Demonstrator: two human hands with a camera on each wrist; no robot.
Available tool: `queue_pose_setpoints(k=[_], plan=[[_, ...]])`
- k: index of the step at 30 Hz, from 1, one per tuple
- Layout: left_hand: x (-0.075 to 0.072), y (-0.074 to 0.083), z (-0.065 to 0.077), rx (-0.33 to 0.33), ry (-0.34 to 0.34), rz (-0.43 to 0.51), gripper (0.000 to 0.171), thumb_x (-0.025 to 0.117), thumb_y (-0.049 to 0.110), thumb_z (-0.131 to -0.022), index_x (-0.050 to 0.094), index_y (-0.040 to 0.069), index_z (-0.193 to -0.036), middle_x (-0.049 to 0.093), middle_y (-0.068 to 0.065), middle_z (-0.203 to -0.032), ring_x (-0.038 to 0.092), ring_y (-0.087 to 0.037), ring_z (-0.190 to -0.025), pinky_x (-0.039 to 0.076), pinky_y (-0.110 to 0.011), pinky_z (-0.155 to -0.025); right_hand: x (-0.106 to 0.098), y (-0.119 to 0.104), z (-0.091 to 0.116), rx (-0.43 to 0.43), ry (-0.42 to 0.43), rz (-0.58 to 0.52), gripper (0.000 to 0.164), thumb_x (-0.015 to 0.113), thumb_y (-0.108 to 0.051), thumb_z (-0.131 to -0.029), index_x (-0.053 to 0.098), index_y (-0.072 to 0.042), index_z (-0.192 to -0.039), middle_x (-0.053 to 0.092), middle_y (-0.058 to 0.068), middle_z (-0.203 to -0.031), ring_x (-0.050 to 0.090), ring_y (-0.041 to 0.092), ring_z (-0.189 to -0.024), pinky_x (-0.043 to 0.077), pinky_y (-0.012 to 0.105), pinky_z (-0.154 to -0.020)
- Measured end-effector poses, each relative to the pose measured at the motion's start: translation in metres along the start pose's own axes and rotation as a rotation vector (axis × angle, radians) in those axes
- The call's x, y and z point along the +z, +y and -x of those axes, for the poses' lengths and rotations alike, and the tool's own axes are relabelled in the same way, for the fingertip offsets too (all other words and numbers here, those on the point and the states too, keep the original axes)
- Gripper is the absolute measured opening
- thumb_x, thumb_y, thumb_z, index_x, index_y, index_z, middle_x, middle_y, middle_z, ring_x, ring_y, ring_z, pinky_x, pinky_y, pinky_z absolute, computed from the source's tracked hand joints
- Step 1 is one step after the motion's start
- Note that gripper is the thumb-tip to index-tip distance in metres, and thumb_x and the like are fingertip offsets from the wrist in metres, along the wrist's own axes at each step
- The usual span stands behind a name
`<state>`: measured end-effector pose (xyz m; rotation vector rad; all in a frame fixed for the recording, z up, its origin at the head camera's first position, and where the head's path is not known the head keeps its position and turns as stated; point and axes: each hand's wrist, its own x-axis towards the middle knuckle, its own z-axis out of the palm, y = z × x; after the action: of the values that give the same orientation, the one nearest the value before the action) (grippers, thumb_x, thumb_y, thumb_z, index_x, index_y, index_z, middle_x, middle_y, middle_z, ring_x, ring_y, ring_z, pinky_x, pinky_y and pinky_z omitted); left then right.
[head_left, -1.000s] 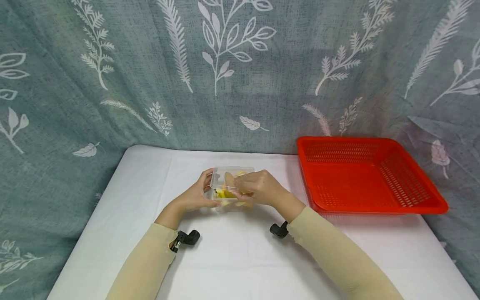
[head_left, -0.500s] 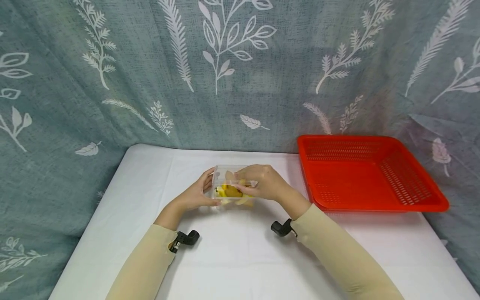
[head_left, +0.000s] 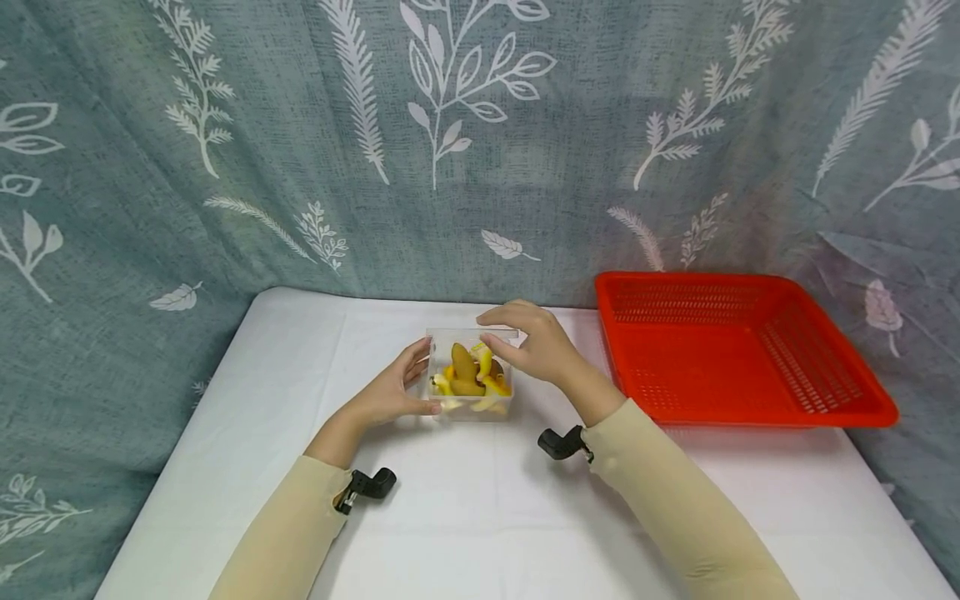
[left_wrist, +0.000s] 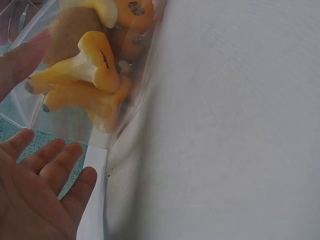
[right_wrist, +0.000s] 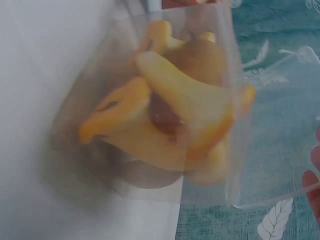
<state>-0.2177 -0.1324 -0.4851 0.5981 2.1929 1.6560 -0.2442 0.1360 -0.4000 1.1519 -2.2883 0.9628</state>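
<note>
A clear plastic box (head_left: pixel 472 408) sits on the white tabletop. Inside lie several yellow-orange pieces (left_wrist: pixel 97 67), flared like mushrooms, and rounded brown pieces (head_left: pixel 465 362). The box's hinged clear lid (right_wrist: pixel 280 130) stands raised at the back. My left hand (head_left: pixel 386 392) is at the box's left side: its thumb touches the front corner, while the other fingers spread beside the left wall. At the lid's right part my right hand (head_left: pixel 532 337) pinches the upper edge, thumb in front and fingers behind. The right wrist view is blurred and shows only some fingertips.
A red perforated plastic basket (head_left: pixel 712 367) stands at the right of the table, close to my right forearm. Behind the table hangs a grey-green curtain (head_left: pixel 375 242) with white leaf prints. The white cloth (head_left: pixel 450 517) covers the table.
My right hand has come up from inside the box to the lid's edge, and the lid has swung back to a more upright position. My left hand stays nearly where it was.
</note>
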Motion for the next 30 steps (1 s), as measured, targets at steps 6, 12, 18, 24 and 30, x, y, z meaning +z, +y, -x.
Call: queue_pose_setpoints(k=[6, 12, 18, 24, 30], plan=[[0.000, 0.000, 0.005, -0.002, 0.024, 0.009, 0.100, 0.080, 0.023, -0.072, 0.014, 0.024, -0.147, 0.020, -0.001, -0.151, 0.023, -0.025, -0.136, 0.025, -0.045, -0.110, -0.002, 0.005, -0.002, 0.056, 0.029, -0.043, 0.019, 0.065, -0.027, -0.086, 0.071, -0.017, -0.102, 0.067, -0.005, -0.103, 0.058, 0.012, -0.099, 0.049, 0.032, -0.085], [0.000, -0.003, 0.004, 0.023, 0.024, 0.029, 0.093, 0.077, 0.023, -0.075, 0.017, 0.024, -0.146, 0.024, 0.000, -0.149, 0.025, -0.024, -0.136, 0.024, -0.044, -0.111, -0.004, 0.005, 0.006, 0.079, -0.088, -0.083, 0.030, 0.066, -0.040, -0.083, 0.070, -0.018, -0.103, 0.064, -0.009, -0.106, 0.055, 0.009, -0.100, 0.047, 0.032, -0.088], [0.001, 0.019, 0.011, 0.048, -0.013, 0.098, 0.091, 0.073, 0.011, -0.079, 0.013, 0.011, -0.147, 0.020, -0.011, -0.151, 0.020, -0.033, -0.136, 0.019, -0.052, -0.110, -0.006, 0.003, 0.016, 0.084, -0.204, -0.111, 0.038, 0.068, -0.043, -0.080, 0.070, -0.016, -0.106, 0.062, -0.009, -0.111, 0.053, 0.009, -0.106, 0.045, 0.033, -0.092], [0.001, 0.025, 0.012, 0.043, -0.018, 0.109, 0.089, 0.071, 0.011, -0.081, 0.012, 0.008, -0.147, 0.019, -0.016, -0.150, 0.019, -0.037, -0.136, 0.019, -0.053, -0.110, -0.006, 0.006, 0.019, 0.115, -0.200, -0.113, 0.035, 0.067, -0.041, -0.082, 0.070, -0.016, -0.106, 0.063, -0.009, -0.108, 0.055, 0.008, -0.103, 0.046, 0.032, -0.091], [0.002, 0.027, 0.012, 0.019, -0.020, 0.120, 0.088, 0.069, 0.009, -0.082, 0.010, 0.008, -0.147, 0.017, -0.019, -0.150, 0.017, -0.039, -0.136, 0.018, -0.054, -0.110, -0.006, 0.008, 0.015, 0.082, -0.181, -0.119, 0.032, 0.066, -0.038, -0.084, 0.070, -0.014, -0.105, 0.064, -0.007, -0.107, 0.057, 0.009, -0.101, 0.048, 0.032, -0.090]])
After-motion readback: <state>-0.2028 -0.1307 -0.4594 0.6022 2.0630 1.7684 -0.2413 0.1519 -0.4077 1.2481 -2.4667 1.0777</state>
